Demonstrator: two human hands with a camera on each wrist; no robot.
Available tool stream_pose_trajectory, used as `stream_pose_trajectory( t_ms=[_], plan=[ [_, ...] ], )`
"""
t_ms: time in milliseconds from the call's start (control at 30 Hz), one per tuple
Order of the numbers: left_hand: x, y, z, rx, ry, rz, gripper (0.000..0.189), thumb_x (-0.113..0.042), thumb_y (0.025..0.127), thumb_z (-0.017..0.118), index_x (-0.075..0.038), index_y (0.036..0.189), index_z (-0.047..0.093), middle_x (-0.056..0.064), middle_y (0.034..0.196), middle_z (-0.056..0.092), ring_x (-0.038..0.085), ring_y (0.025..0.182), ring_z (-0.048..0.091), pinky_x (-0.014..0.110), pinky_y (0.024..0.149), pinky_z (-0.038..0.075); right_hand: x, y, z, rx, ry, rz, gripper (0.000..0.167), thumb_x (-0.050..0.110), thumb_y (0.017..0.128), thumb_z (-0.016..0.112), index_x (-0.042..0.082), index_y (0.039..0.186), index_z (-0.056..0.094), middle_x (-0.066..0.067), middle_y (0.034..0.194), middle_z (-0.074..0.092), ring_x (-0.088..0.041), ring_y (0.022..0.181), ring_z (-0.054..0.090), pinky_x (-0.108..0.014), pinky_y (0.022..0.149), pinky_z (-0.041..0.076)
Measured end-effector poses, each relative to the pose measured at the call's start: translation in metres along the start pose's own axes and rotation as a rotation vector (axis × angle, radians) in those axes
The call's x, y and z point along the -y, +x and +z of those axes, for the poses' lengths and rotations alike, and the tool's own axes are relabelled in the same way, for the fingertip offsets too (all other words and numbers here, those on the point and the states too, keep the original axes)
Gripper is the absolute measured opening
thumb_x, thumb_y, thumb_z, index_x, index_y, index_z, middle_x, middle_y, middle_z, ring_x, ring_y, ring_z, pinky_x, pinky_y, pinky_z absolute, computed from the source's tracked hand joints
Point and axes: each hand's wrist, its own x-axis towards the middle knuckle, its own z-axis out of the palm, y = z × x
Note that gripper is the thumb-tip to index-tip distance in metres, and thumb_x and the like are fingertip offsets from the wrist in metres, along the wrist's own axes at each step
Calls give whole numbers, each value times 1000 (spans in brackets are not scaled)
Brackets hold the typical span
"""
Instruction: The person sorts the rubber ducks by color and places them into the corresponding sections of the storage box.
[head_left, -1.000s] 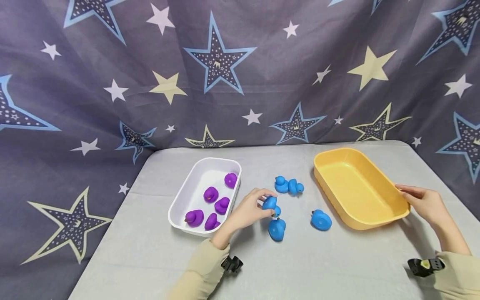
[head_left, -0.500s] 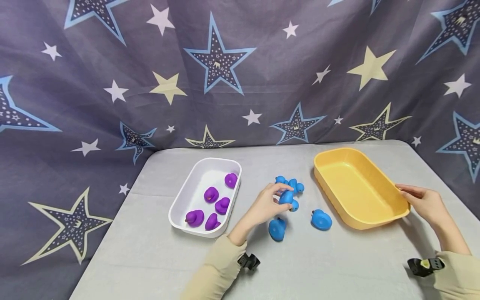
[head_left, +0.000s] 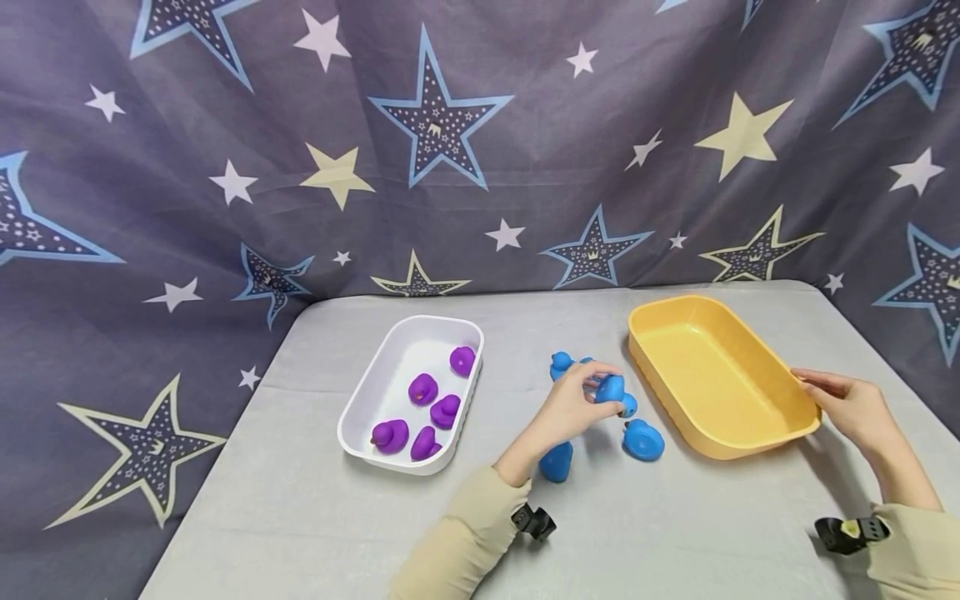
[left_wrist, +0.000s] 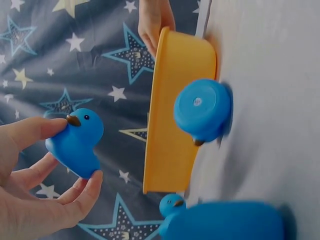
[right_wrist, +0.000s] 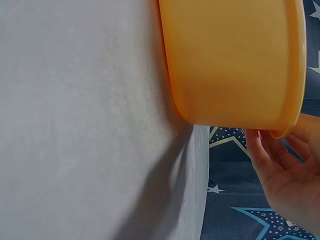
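In the head view my left hand (head_left: 573, 404) holds a blue rubber duck (head_left: 610, 389) above the table, between the white and yellow tubs. The left wrist view shows the thumb near the beak of this duck (left_wrist: 80, 142) and fingertips under its body. My right hand (head_left: 851, 408) grips the right rim of the yellow tub (head_left: 705, 375); the right wrist view has the thumb against the outer wall and fingers at the rim. Below the held duck, another blue duck (head_left: 642, 440) lies tipped, its base showing. One more blue duck (head_left: 556, 463) is partly hidden by my left wrist.
A white tub (head_left: 375, 379) at the left contains several purple ducks (head_left: 422, 389). Behind my left hand, a blue duck (head_left: 561, 363) sits with another mostly covered by the fingers. A grey star-patterned cloth (head_left: 450, 217) hangs behind the light table (head_left: 315, 500).
My left hand has carried the blue duck rightward, from near the white tub toward the yellow tub. My right hand has stayed at the yellow tub's rim.
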Motion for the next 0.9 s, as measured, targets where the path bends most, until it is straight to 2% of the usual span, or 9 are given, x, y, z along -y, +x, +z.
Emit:
stream_pose_trajectory(
  t_ms=[100,167,300,333,467,567,700,900],
  plan=[
    [-2,3,7,-10,-4,8,39,-14,76,69,-12,114,57,3,108,53,12,93,51,21,76,45,-20,7,0,2,-28,0,45,38,88,50,7,120,56,39,87,48,23,81,40,-4,61,37],
    [-3,6,12,-9,-4,11,39,-14,76,69,-13,114,57,2,108,53,11,93,50,19,74,44,-25,10,1,-1,-51,2,48,40,88,48,6,121,55,39,88,48,23,81,40,-4,62,37],
    [-7,10,22,-8,-13,27,39,-15,77,69,-13,113,58,1,107,52,9,92,50,18,74,44,-19,7,1,-10,-37,3,42,38,89,49,11,119,57,37,86,49,23,80,41,-4,61,37],
    [-8,12,25,-7,-15,29,38,-15,77,69,-13,113,58,1,106,52,9,92,50,16,73,43,-16,6,1,-6,-26,0,42,37,89,49,10,119,57,34,89,53,23,80,41,-4,61,37],
    [-10,17,38,-8,-29,42,38,-14,77,69,-13,112,58,2,104,52,6,91,49,13,70,44,-11,4,1,-9,13,-9,38,33,88,51,10,117,59,33,88,54,22,79,42,-4,60,36],
    [-11,22,47,-7,-30,52,38,-15,76,69,-14,112,58,1,103,51,3,89,48,11,70,43,-17,6,1,-27,-19,1,39,36,88,50,11,118,59,39,86,49,24,81,40,-2,62,35],
    [-12,27,59,-10,-32,73,38,-16,76,70,-14,112,58,0,103,51,1,88,48,14,74,43,-26,9,1,-24,-61,18,48,42,88,48,9,122,55,40,88,47,24,83,37,-2,63,33],
    [-12,35,74,2,-47,78,36,-17,76,69,-15,111,58,0,105,50,1,88,47,11,68,42,-34,12,3,-39,-81,-1,50,43,87,48,6,121,54,43,87,44,25,83,36,-1,64,32]
  ],
)
